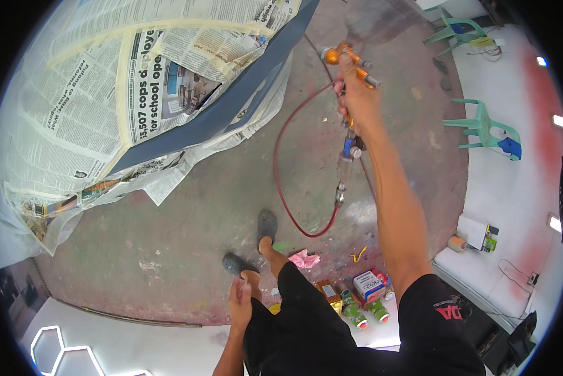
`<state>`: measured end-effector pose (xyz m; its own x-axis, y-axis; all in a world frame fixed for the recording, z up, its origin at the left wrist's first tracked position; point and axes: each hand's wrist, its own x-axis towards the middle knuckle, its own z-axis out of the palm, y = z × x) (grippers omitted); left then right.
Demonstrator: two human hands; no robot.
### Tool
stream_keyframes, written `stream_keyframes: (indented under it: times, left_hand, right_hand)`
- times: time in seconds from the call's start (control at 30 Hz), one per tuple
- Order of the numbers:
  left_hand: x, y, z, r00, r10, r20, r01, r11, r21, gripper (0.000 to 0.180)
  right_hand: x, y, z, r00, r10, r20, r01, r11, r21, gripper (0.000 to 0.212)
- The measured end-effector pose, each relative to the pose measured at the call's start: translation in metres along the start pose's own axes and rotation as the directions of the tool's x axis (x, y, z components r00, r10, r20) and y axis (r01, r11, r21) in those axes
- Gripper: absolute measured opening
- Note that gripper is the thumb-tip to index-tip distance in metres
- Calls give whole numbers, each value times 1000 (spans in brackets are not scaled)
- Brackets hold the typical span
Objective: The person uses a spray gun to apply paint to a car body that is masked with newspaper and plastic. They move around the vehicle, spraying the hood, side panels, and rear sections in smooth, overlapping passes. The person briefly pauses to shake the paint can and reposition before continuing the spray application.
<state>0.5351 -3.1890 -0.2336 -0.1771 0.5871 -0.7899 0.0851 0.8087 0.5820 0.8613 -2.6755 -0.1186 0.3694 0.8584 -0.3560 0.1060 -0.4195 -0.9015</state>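
My right hand is stretched forward and wrapped round the grip of an orange spray gun. Below the grip hangs an inline fitting with a blue part and a clear section. From it a dark red air hose loops over the floor. Left of the gun is a bare blue-grey car body panel, apart from it. Newspaper sheets and masking tape cover the surface around that panel. My left hand hangs low beside my leg, fingers loosely curled, with nothing visible in it.
Green plastic chairs stand along the right wall. By my feet are a pink cloth, several green-labelled cans, a white-and-blue box-shaped can and a yellow strip. The hose crosses the stained concrete floor.
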Motion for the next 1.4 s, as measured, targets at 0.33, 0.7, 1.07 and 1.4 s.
stream_keyframes:
  times: [0.33,0.7,1.07,1.4]
  left_hand:
    - [-114,-81,-60,974,-228,-16,199,813,547,76]
    - [-153,-107,-105,746,-52,664,-600,382,703,36]
    - [-210,-104,-172,983,63,173,-155,791,592,21]
    - [-21,-172,-195,871,-404,-280,466,497,732,104]
  right_hand:
    - [-101,62,43,997,34,-74,-24,991,130,56]
    - [-310,167,122,972,76,223,-121,974,194,51]
    - [-366,167,179,986,118,118,-146,953,264,56]
    - [-433,107,293,972,181,148,-216,938,271,57]
